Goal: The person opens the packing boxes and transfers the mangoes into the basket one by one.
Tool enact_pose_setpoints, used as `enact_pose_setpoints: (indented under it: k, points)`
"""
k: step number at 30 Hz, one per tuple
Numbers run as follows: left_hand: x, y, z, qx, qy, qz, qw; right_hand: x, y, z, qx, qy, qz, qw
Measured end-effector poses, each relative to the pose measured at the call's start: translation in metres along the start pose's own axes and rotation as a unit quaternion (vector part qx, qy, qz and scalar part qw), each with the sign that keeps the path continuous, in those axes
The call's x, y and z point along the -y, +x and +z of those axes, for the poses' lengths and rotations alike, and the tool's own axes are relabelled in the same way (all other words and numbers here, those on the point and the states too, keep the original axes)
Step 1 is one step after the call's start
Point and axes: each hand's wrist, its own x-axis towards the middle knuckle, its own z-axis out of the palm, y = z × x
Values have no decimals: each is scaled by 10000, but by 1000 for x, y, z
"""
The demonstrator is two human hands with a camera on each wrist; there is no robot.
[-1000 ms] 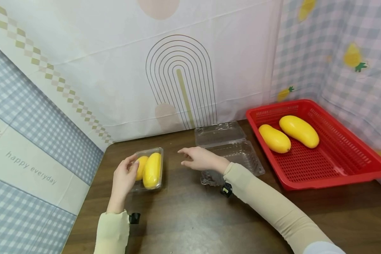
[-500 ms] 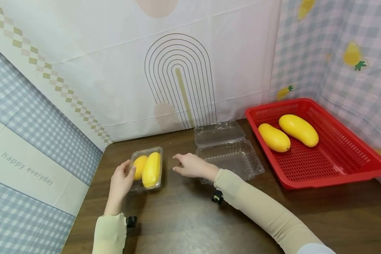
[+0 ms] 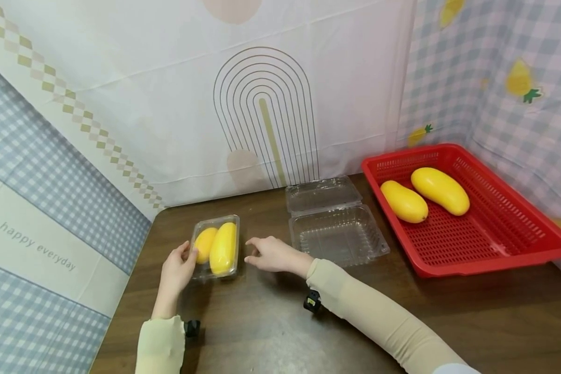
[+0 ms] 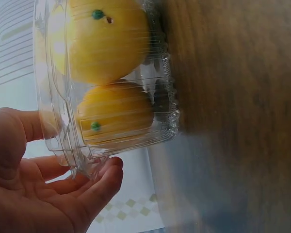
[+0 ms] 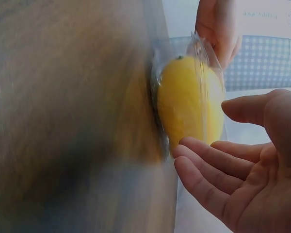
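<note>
A lidded clear plastic clamshell box (image 3: 237,244) sits on the left part of the table. Inside it lie an orange-yellow oval fruit (image 3: 205,244) and a longer yellow fruit (image 3: 223,249), side by side. My left hand (image 3: 176,271) pinches the box's left rim; in the left wrist view the thumb lies over the lid edge and the fingers (image 4: 102,187) curl beneath the rim. Just right of the box, my right hand (image 3: 276,254) holds nothing, its thumb and fingers (image 5: 203,187) loosely spread toward the box's side.
Behind my right hand, a second clear clamshell box (image 3: 338,236) lies unfolded with its lid (image 3: 324,195) back against the wall. A red basket (image 3: 495,267) at the right holds two yellow fruits (image 3: 439,191). Patterned cloth walls (image 3: 168,104) enclose the table (image 3: 262,322).
My right hand has moved left and slightly down, away from the unfolded box and closer to the filled one. My left hand has shifted slightly toward the box's lower left side.
</note>
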Motion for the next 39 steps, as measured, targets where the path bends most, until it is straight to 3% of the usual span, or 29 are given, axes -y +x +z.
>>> enact_pose_setpoints:
  k: [10,19,30,36,39]
  points:
    - [-10,-9,6,70,45,276,9996,0,-6,10,-207,404,113,9989]
    - [-24,-16,15,118,373,777,9962,-13,-14,-2,-510,361,327,9975]
    - [-42,-28,21,134,891,918,9917,-30,-7,-22,-692,235,518,9960]
    - [-47,-28,23,326,844,963,9912,-32,-4,-25,-723,151,600,9955]
    - [-44,-23,19,232,769,946,9923,-31,-7,-23,-712,230,627,9952]
